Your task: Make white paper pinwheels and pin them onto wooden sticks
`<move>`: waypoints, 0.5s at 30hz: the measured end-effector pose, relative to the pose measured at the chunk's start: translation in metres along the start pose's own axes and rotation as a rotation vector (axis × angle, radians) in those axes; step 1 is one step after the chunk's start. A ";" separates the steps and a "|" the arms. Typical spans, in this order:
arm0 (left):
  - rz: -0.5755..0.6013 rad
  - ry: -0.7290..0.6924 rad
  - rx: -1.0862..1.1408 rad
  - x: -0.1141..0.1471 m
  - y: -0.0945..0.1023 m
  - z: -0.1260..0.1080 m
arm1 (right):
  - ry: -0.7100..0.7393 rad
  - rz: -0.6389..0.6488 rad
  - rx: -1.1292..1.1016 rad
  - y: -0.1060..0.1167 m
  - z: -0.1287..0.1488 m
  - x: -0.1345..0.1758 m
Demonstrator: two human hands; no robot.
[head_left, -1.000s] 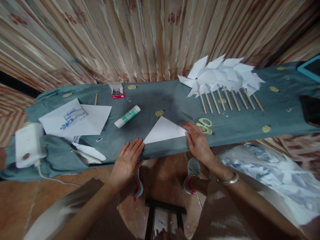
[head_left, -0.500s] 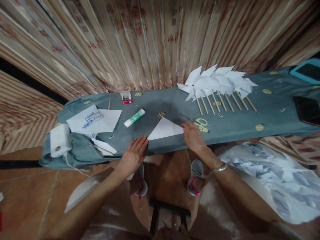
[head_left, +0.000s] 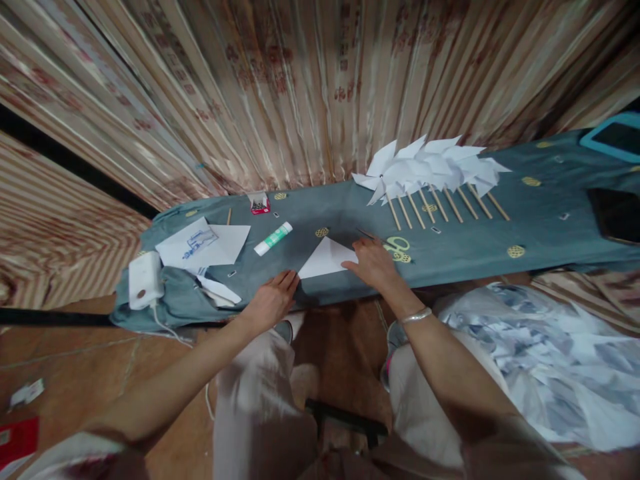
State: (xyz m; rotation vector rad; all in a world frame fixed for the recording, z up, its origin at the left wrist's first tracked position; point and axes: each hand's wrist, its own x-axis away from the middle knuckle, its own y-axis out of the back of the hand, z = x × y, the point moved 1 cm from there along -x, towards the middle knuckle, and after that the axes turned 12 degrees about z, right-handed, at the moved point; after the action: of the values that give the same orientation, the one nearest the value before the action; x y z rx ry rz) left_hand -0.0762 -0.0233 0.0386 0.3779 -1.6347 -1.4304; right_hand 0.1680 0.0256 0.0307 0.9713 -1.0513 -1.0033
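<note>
A white sheet of paper folded into a triangle (head_left: 326, 259) lies on the cloth near the table's front edge. My left hand (head_left: 274, 298) rests flat by its left corner, fingers stretched out and touching the tip. Over the right corner lies my right hand (head_left: 374, 265), its thumb and fingers apart on the paper and covering that end. Just behind the right hand are scissors (head_left: 397, 245) with yellow-green handles, partly hidden by it. A glue stick (head_left: 273, 239) in green and white lies beyond the left hand.
Several white paper pinwheels (head_left: 433, 167) on wooden sticks lie in a row at the back right. A small red box (head_left: 259, 205) holds tiny metal pieces. Paper sheets (head_left: 231, 244) and a white device (head_left: 145, 280) are at left, a phone (head_left: 615, 213) at right. A paper-filled bag (head_left: 560, 360) stands below.
My right hand has slid left over the paper's right corner, its thumb now stretched across the sheet. The left hand stays by the left corner. The camera view has shifted slightly.
</note>
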 end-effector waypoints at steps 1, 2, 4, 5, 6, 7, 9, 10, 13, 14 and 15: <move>0.010 0.005 -0.001 -0.002 0.003 0.000 | 0.004 0.006 0.000 0.001 -0.001 -0.002; 0.021 0.012 -0.003 -0.004 0.005 -0.001 | 0.011 0.009 -0.004 0.001 -0.002 -0.004; 0.045 0.022 -0.010 -0.007 0.009 -0.001 | 0.034 0.010 -0.017 -0.001 -0.007 -0.009; 0.056 0.021 -0.012 -0.009 0.011 -0.001 | 0.048 0.011 -0.026 -0.002 -0.010 -0.011; 0.063 0.017 -0.013 -0.010 0.013 -0.001 | 0.065 0.010 -0.035 -0.003 -0.014 -0.012; 0.065 0.011 -0.010 -0.011 0.013 -0.001 | 0.084 0.007 -0.045 -0.005 -0.018 -0.013; 0.050 -0.005 0.000 -0.011 0.012 0.001 | 0.128 0.000 -0.065 -0.008 -0.026 -0.014; 0.034 -0.012 0.005 -0.010 0.010 0.002 | 0.148 -0.002 -0.070 -0.009 -0.030 -0.013; -0.035 -0.024 0.022 -0.007 0.000 0.005 | 0.222 -0.012 -0.114 -0.014 -0.043 -0.009; -0.061 -0.023 0.026 -0.006 -0.003 0.006 | 0.255 -0.019 -0.145 -0.016 -0.047 -0.008; -0.086 -0.025 0.030 -0.005 -0.006 0.007 | 0.289 -0.026 -0.181 -0.018 -0.051 -0.006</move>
State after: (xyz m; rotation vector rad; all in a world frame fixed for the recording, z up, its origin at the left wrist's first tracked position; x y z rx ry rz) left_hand -0.0808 -0.0174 0.0312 0.4534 -1.6790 -1.4809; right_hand 0.2136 0.0341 0.0016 0.9497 -0.6977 -0.9290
